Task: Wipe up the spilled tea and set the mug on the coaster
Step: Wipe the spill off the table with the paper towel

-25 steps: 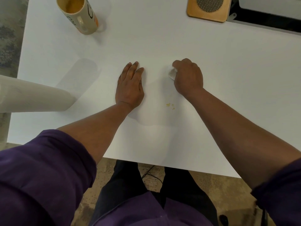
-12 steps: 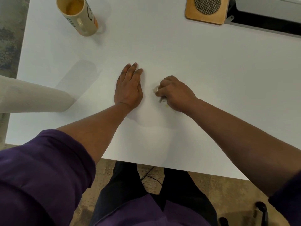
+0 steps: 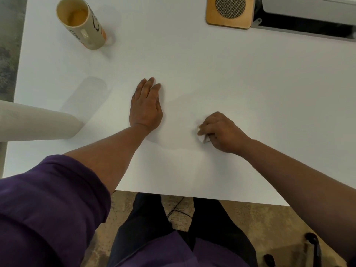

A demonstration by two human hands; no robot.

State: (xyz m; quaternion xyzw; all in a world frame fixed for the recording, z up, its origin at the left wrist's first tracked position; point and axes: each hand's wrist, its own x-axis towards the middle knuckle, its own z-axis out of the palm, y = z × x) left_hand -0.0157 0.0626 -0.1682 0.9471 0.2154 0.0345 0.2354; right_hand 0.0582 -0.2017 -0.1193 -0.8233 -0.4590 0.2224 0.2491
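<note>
A tall beige mug (image 3: 83,24) with tea in the bottom stands at the far left of the white table (image 3: 212,74). A square wooden coaster (image 3: 230,12) with a round mesh centre lies at the far right. My left hand (image 3: 145,106) rests flat on the table, fingers straight. To its right, my right hand (image 3: 221,132) is curled round a small white wad of tissue (image 3: 201,139), pressing it on the tabletop. Only a corner of the tissue shows. No tea spots are visible on the table.
A paper towel roll (image 3: 36,122) juts in from the left edge. A grey cable tray and a white box (image 3: 308,18) sit at the far right behind the coaster. The table's near edge runs just in front of my legs.
My right hand has swept the tissue from the far middle down toward me over the yellow tea spots, which no longer show. My left hand has stayed put.
</note>
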